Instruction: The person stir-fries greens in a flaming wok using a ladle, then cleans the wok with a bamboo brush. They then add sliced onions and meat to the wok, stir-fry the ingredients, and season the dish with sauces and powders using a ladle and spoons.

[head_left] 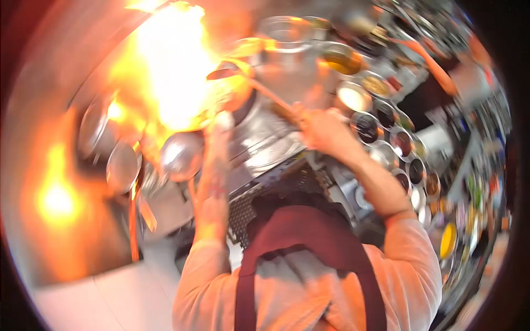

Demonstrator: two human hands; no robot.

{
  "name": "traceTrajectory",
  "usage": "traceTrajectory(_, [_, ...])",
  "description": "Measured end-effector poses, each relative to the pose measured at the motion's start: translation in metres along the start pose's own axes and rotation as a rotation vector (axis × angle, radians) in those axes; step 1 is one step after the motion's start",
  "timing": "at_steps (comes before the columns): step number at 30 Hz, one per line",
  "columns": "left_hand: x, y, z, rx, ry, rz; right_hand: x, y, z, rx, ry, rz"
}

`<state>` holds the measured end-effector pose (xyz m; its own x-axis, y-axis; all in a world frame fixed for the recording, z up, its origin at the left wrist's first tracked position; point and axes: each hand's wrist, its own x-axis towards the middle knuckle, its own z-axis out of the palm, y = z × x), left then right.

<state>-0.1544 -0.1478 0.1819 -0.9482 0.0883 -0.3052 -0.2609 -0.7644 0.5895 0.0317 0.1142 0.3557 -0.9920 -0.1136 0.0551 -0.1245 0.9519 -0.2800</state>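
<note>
Ladle (pixel 270 96) slants from the right hand (pixel 320 126) up to its round bowl, which sits at the flame's (pixel 174 71) right edge. Right fingers wrapped around the handle near its lower end, thumb side toward the bowl. Left hand (pixel 222 124) reaches into the glare just below the fire; cannot tell whether its fingers are apart, together or clamped on something.

Handling, by judgement: ladle looks stiff and fairly light, weight toward the bowl, so it likely wants to tip at the far end. Not fragile. Handle probably slippery if greasy; bowl end surely hot. Best hold is the low end, as now, well away from the fire.

Edges and room: fire bounds the upper left. Round metal bowl (pixel 182 155) sits just beside the left forearm. Tall pot (pixel 287 33) stands beyond the ladle. Cluster of small containers (pixel 367 128) crowds the right hand's outer side, rims close together. Openest stretch is the shiny metal counter (pixel 268 151) between the two hands. Blur hides finer detail.
</note>
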Motion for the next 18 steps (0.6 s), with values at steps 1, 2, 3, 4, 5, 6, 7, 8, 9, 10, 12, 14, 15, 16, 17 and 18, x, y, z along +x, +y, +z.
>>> traceTrajectory(1, [0.004,-0.003,-0.005,-0.024,-0.056,-0.029,-0.017,0.017,0.014,-0.02,0.065,0.054])
traceTrajectory(2, [0.001,-0.005,-0.006,-0.048,-0.101,-0.073,-0.03,0.047,0.049,0.219,0.133,0.128])
traceTrajectory(3, [-0.005,-0.002,-0.005,-0.081,-0.13,-0.128,-0.056,0.036,0.025,0.386,0.214,0.255])
traceTrajectory(4, [-0.013,-0.001,-0.006,-0.125,-0.153,-0.194,-0.085,0.041,0.017,0.575,0.21,0.452])
traceTrajectory(5, [-0.022,0.003,-0.013,-0.164,-0.169,-0.265,-0.109,0.046,0.014,0.776,0.207,0.63])
traceTrajectory(6, [-0.033,0.007,-0.026,-0.187,-0.191,-0.341,-0.138,0.058,0.02,1.049,0.262,0.761])
traceTrajectory(7, [-0.04,0.009,-0.045,-0.176,-0.228,-0.417,-0.171,0.077,0.023,1.325,0.319,0.865])
traceTrajectory(8, [-0.041,0.015,-0.082,-0.085,-0.307,-0.478,-0.199,0.081,0.021,1.289,0.457,0.963])
traceTrajectory(9, [-0.034,0.019,-0.128,0.008,-0.385,-0.534,-0.228,0.094,0.025,1.267,0.525,1.019])
traceTrajectory(10, [-0.034,0.011,-0.166,0.239,-0.047,-0.397,-0.258,0.106,0.031,1.233,0.594,1.103])
traceTrajectory(12, [-0.059,-0.005,-0.187,0.39,0.402,-0.148,-0.304,0.116,0.028,1.003,0.599,1.204])
traceTrajectory(14, [-0.083,-0.017,-0.195,0.322,0.505,-0.058,-0.344,0.131,0.032,0.899,0.592,1.267])
traceTrajectory(15, [-0.089,-0.022,-0.215,1.271,0.459,0.06,-0.362,0.142,0.046,0.71,0.532,1.282])
traceTrajectory(16, [-0.094,-0.026,-0.217,1.744,0.371,0.096,-0.368,0.145,0.048,0.526,0.463,1.286])
traceTrajectory(17, [-0.1,-0.029,-0.22,2.217,0.323,0.191,-0.372,0.147,0.049,0.527,0.456,1.287])
traceTrajectory(18, [-0.1,-0.033,-0.204,2.154,0.42,0.141,-0.361,0.142,0.038,0.492,0.394,1.327])
